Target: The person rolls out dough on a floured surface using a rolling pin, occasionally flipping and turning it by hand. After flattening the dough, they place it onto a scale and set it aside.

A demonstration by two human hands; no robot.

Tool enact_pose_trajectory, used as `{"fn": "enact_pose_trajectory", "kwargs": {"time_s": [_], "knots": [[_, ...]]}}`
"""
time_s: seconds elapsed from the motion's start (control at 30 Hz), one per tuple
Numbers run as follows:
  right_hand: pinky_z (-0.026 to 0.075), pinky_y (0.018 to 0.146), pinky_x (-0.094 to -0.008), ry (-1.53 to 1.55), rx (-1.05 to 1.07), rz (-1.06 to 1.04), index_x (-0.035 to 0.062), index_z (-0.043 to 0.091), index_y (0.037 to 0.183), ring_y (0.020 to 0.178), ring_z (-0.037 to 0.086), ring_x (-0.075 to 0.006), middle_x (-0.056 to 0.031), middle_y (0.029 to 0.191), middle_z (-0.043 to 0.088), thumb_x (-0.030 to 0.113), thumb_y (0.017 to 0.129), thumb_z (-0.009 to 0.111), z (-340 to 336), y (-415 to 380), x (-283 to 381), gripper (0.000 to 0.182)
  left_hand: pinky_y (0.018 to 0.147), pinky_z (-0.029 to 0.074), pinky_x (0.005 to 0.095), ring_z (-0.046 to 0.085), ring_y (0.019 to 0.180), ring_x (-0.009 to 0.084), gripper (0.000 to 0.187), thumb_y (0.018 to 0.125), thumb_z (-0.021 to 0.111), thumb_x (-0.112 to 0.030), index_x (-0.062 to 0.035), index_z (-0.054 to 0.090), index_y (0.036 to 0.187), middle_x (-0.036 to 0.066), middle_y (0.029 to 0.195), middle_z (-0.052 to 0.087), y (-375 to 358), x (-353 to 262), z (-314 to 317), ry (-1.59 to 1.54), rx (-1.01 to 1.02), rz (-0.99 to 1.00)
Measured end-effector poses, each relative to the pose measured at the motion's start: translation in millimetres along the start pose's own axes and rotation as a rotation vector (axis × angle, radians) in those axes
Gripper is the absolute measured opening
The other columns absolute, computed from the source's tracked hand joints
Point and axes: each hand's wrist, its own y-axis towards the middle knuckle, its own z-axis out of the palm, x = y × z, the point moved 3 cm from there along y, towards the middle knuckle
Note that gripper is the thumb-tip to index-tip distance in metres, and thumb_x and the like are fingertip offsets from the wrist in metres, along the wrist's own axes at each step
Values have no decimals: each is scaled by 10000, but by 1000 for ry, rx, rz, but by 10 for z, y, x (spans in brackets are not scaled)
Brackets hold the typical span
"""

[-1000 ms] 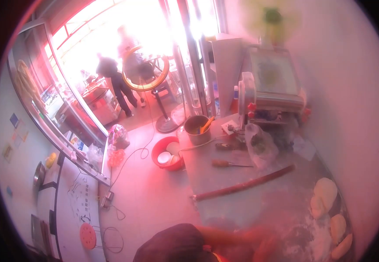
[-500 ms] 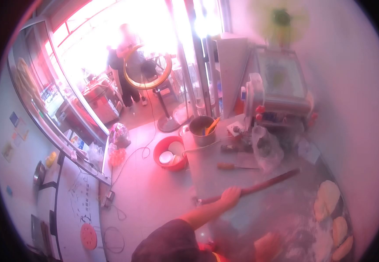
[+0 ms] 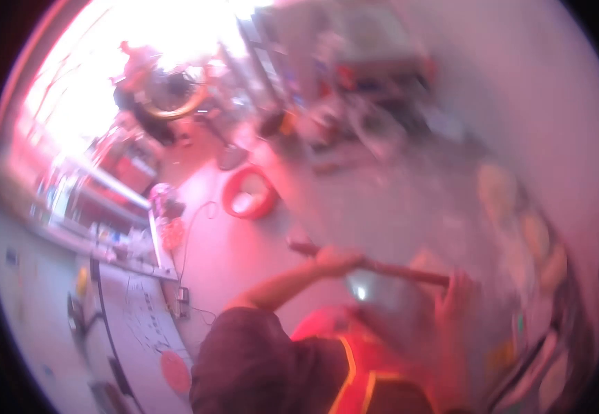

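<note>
A long dark wooden rolling pin lies slantwise across the near part of the grey, flour-dusted worktop. My left hand is closed around it toward its left end. At the pin's right end is my right hand, blurred but with its fingers around the wood. A pale patch shows just behind the pin, too smeared to name. Several pale dough pieces rest along the right edge, among them a long one and a rounder one.
A red basin holding white dishes stands left of the worktop. At the back are a pot and a machine. A person stands beyond the doorway near a yellow-rimmed fan. Cables run along the floor.
My view has tilted down and swung. The rolling pin has come nearer to my body, still in my left hand. My right hand has left the floury surface and taken the pin's right end.
</note>
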Motion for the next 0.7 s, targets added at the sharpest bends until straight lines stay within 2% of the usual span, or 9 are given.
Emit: {"fn": "enact_pose_trajectory", "kwargs": {"time_s": [0.03, 0.1, 0.17, 0.2, 0.37, 0.47, 0.5, 0.63, 0.7], "knots": [[229, 1146, -561, 90, 79, 78, 22, 399, 1388, 1338, 393, -384, -239, 1408, 434, 146, 774, 696, 78, -268, -159, 693, 733, 525, 479, 650, 909, 349, 225, 875, 552, -240, -115, 571, 1061, 147, 971, 639, 38, -92, 113, 23, 58, 67], [428, 902, -503, 204, 193, 133, 47, 540, 1203, 1012, 562, -403, -180, 1075, 609, 69, 773, 686, -126, -624, -220, 455, 715, 525, 472, 650, 884, 335, 189, 862, 564, -207, -119, 587, 1028, 135, 959, 644, 119, -317, 195, 92, 114, 149], [428, 806, -465, 224, 94, 144, 63, 552, 1067, 903, 563, -358, -135, 937, 588, 110, 776, 691, -291, -851, -221, 327, 706, 516, 472, 650, 854, 324, 183, 830, 591, -187, -124, 601, 1001, 128, 939, 642, 314, -500, 177, 130, 57, 219], [427, 805, -463, 203, 91, 208, 64, 552, 1071, 902, 562, -354, -130, 946, 591, 115, 775, 695, -342, -907, -263, 333, 697, 510, 472, 649, 840, 317, 190, 807, 609, -180, -128, 607, 989, 124, 927, 640, 427, -475, 228, 129, -68, 284], [426, 860, -454, 40, 57, 416, 65, 553, 1141, 980, 569, -333, -119, 1070, 612, 138, 776, 722, -475, -871, -337, 409, 915, 440, 463, 583, 1014, 318, 357, 690, 702, -210, -66, 599, 1000, 118, 981, 627, 1011, -396, -59, 169, -126, 117], [399, 961, -472, -15, 40, 447, 64, 527, 1258, 1151, 529, -329, -137, 1261, 566, 180, 837, 687, -151, -767, -465, 465, 1020, 373, 468, 523, 1124, 347, 492, 699, 723, -239, -12, 563, 1106, 147, 1102, 598, 1131, -225, 188, 129, -243, 156], [379, 989, -484, -36, 50, 501, 65, 504, 1296, 1197, 499, -327, -138, 1315, 529, 202, 863, 659, -76, -740, -458, 479, 1075, 320, 501, 458, 1243, 382, 619, 784, 687, -294, 14, 484, 1281, 190, 1273, 538, 1075, -205, 346, 193, -258, 137], [306, 1073, -528, -160, 153, 648, 71, 412, 1412, 1336, 391, -321, -133, 1469, 403, 286, 945, 535, 257, -486, -745, 528, 1140, 191, 533, 299, 1401, 372, 672, 900, 571, -356, 3, 373, 1432, 196, 1489, 374, 1377, -129, 453, 207, -152, -50], [278, 1099, -537, -244, 247, 668, 72, 378, 1440, 1372, 349, -319, -132, 1498, 368, 310, 965, 486, 415, -325, -971, 542, 1137, 199, 538, 302, 1402, 361, 657, 907, 560, -367, -18, 384, 1436, 183, 1500, 364, 1685, -88, 450, 250, -117, -74]]}}
